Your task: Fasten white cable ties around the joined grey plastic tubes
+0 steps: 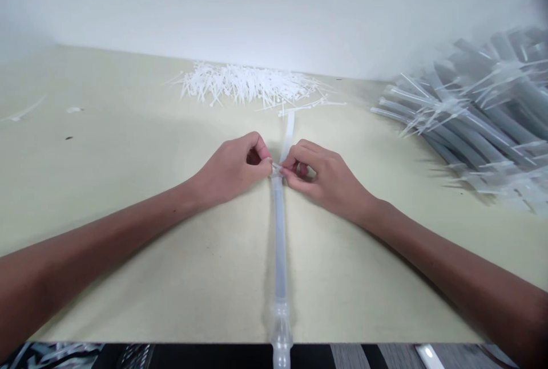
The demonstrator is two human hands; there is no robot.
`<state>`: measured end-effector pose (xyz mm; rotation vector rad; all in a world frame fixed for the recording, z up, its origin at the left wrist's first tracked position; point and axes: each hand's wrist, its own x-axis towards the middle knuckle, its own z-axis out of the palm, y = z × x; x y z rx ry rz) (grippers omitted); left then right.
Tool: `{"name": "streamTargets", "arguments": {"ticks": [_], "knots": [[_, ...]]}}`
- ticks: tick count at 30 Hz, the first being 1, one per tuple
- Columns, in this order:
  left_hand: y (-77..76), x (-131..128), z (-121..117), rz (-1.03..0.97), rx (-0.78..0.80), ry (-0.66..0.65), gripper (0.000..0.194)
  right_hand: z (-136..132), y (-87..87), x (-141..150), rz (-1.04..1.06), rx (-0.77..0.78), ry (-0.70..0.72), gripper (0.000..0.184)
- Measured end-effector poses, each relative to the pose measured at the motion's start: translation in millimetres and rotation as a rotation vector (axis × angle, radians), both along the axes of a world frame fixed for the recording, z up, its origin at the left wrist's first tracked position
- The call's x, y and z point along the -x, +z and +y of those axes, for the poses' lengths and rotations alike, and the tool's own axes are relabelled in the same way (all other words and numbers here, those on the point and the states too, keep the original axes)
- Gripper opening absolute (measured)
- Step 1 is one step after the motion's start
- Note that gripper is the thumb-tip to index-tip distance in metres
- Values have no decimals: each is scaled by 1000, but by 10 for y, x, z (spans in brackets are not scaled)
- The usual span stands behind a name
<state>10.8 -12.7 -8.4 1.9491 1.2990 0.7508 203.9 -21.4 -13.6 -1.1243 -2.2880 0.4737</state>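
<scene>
Two hands: your left hand (231, 166) and your right hand (325, 178) meet at the far end of the clear plastic tube (279, 243).
Left hand: narrow pinch on the white cable tie (286, 138), at the tube.
Right hand: narrow pinch at the same spot, touching your left fingertips (265, 166).
Cable tie: its strap sticks out beyond the tube's far end; your fingers hide the rest, and it seems wrapped around the tube.
Tube: lies straight on the beige tabletop (107, 198), its near end over the edge.
Beyond the tube: a pile of white cable ties (246, 85).
Right of the tube: a heap of grey tubes (483, 112) with cable ties on them, well apart.
</scene>
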Motion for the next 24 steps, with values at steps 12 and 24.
{"name": "streamTargets", "arguments": {"ticks": [12,24], "knots": [[4,-14,37,26,3,62,9,20,3,27,-38,-31,14,13],[-19,25,91,1,-12,63,8,2,-56,18,110,61,-55,10]]}}
